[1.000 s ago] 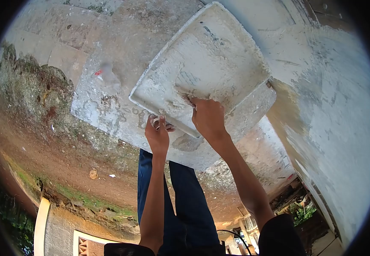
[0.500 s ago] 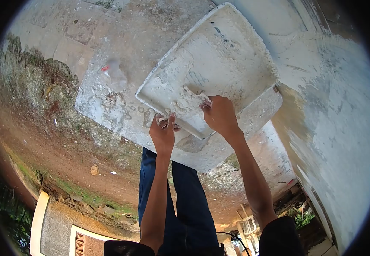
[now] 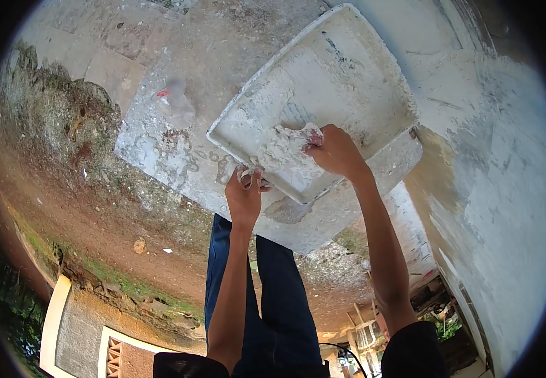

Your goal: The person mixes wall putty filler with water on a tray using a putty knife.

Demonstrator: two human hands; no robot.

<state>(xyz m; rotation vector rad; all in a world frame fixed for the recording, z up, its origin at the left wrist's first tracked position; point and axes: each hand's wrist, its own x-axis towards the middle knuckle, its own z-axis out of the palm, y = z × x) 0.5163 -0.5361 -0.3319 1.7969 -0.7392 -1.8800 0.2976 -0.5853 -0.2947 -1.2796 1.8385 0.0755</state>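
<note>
A shallow white rectangular tray (image 3: 247,88) lies tilted across my view, its inside coated with white, paste-like plaster (image 3: 279,148). At its near left rim is my left hand (image 3: 246,192), with the fingers curled at the edge and white paste on the fingertips. My right hand (image 3: 336,151) is over the near part of the tray, closed, fingers pointing down into the plaster. Pinkish and white smears show at its fingertips. Whatever it grips is coated in paste and mostly hidden, so I cannot make it out.
Beneath the tray is a pale, stained board (image 3: 153,148). To the right rises a patchy whitewashed wall (image 3: 487,157). A small clear wrapper with red print (image 3: 175,104) lies left of the tray. Bare soil (image 3: 115,220) runs below, near my dark trousers (image 3: 279,283).
My right hand has moved slightly right and up over the tray, pushing through the plaster. My left hand stays at the rim. The whole view has shifted a little.
</note>
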